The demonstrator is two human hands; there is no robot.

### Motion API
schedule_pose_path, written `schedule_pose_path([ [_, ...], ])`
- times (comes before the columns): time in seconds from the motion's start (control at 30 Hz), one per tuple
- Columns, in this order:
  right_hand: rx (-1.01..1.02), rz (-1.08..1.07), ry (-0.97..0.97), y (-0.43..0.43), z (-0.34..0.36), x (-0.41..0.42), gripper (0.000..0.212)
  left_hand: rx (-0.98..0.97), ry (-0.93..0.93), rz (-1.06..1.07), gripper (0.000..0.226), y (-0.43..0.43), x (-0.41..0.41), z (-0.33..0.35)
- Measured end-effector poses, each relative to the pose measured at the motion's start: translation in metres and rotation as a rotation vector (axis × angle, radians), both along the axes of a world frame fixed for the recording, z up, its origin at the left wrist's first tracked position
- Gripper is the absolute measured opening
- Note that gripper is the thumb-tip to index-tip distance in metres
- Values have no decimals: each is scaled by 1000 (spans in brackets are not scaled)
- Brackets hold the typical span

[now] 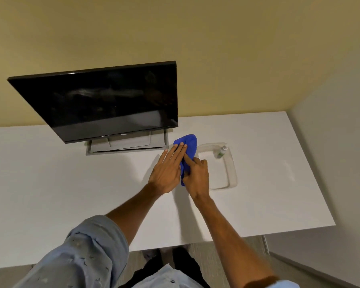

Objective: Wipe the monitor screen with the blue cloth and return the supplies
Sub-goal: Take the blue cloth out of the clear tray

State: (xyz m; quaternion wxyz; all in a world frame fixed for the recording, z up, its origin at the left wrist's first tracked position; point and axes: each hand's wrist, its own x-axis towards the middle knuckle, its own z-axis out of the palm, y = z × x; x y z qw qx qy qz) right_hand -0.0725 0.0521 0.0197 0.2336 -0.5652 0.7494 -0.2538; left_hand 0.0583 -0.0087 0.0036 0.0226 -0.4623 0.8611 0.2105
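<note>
The blue cloth (pixel 188 149) lies bunched on the white desk (pixel 71 183), just right of the monitor's base and just left of a clear tray. The left hand (pixel 167 171) rests flat on it, fingers (pixel 180 149) stretched out straight and close together over the cloth's left side. The right hand (pixel 196 175) pinches the cloth's near end, its fingers curled in and one fingertip pressing down on the fabric. Both forearms are bare, with pale blue sleeves (pixel 87 252) rolled above the elbow.

The clear tray (pixel 230 169) sits touching or almost touching the cloth's right edge; a small spray bottle (pixel 222 151) with a white cap stands in its far corner, its label too small to read. The monitor (pixel 100 100) stands to the left on a grey stand (pixel 127 145), its screen dark and faintly streaked, with the DELL logo (pixel 123 134) on the lower bezel.
</note>
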Motion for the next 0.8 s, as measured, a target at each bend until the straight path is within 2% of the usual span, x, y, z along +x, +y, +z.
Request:
schedule_pose_path([
  [0.07,17,63,-49,1,-14,22,58,48,-54,19,67,6,29,-10],
  [0.17,61,93,-143,1,-39,53,50,46,-232,11,68,10,68,-37],
  [0.27,126,109,-190,2,-64,73,56,67,-324,-28,67,9,91,-61],
  [0.4,188,63,-203,8,-82,82,63,84,-339,-55,66,6,103,-77],
  [0.53,233,-6,-139,16,-89,71,64,97,-291,-66,66,2,100,-84],
  [0.67,103,-1,-332,15,-79,74,62,91,-189,-29,67,1,92,-82],
  [0.8,29,55,-453,2,-73,84,63,30,27,53,69,3,102,-72],
])
